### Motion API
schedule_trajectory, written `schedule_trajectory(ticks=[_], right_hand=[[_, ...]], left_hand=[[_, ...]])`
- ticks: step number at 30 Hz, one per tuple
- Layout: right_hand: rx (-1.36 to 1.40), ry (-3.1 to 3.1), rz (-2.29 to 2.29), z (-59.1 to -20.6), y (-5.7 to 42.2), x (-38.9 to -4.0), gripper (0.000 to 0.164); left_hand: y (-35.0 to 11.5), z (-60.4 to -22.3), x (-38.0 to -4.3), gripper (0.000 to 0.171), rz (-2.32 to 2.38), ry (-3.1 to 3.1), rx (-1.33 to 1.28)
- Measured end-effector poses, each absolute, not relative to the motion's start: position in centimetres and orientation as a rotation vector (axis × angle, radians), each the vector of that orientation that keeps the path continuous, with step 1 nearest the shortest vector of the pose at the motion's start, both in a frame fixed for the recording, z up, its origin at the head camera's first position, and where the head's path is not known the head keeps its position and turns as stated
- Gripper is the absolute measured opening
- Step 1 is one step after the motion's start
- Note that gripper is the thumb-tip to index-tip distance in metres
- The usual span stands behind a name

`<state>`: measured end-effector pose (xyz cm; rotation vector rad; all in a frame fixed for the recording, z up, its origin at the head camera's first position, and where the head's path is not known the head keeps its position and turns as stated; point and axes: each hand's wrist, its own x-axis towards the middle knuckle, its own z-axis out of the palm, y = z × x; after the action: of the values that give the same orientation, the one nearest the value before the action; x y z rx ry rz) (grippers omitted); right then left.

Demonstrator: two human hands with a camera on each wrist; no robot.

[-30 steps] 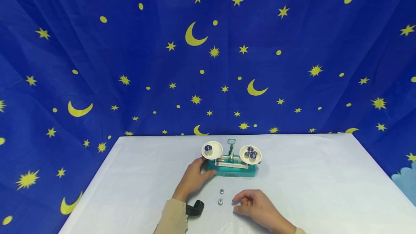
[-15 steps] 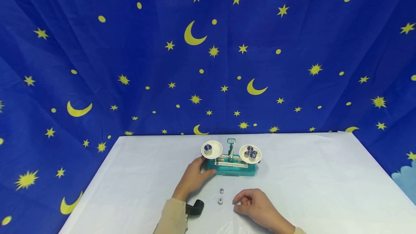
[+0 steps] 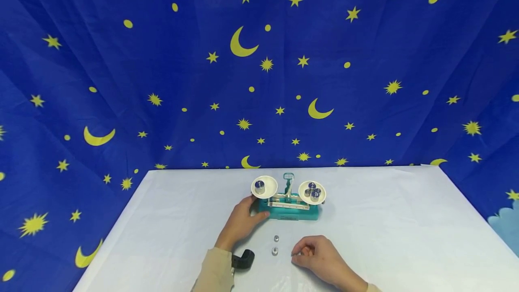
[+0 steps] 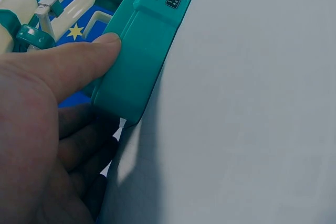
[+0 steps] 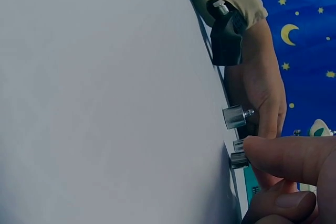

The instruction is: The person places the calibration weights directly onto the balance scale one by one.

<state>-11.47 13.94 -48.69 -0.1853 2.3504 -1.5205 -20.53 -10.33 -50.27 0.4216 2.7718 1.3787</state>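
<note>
A teal balance scale (image 3: 288, 214) stands on the table, a white pan on each side. My left hand (image 3: 240, 224) grips the left end of its base; in the left wrist view the thumb (image 4: 94, 59) lies on the base and the other fingers curl beyond its end. One weight (image 3: 260, 187) sits in the left pan, several weights (image 3: 315, 194) in the right. My right hand (image 3: 318, 256) is low over the table, thumb and forefinger pinching a small metal weight (image 5: 239, 160), mostly hidden in the head view. Two weights, one smaller (image 3: 276, 238) and one larger (image 3: 275, 251), stand left of it.
A white cover (image 3: 389, 229) spreads over the table. Behind it hangs a blue cloth (image 3: 284, 84) with yellow stars and moons. A black curved piece (image 3: 243, 259) sticks out from the left wrist beside the loose weights.
The thumb and forefinger of my right hand have drawn closer together around the small weight. My left hand and the balance scale stay where they were.
</note>
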Motion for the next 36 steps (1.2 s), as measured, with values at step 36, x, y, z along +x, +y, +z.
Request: schedule_trajectory(ticks=[36], right_hand=[[-0.220, 2.335, -1.575, -47.78, 13.74, -11.55, 0.012]], left_hand=[[-10.33, -50.00, -20.30, 0.071, 1.396, 2.770, 0.429]])
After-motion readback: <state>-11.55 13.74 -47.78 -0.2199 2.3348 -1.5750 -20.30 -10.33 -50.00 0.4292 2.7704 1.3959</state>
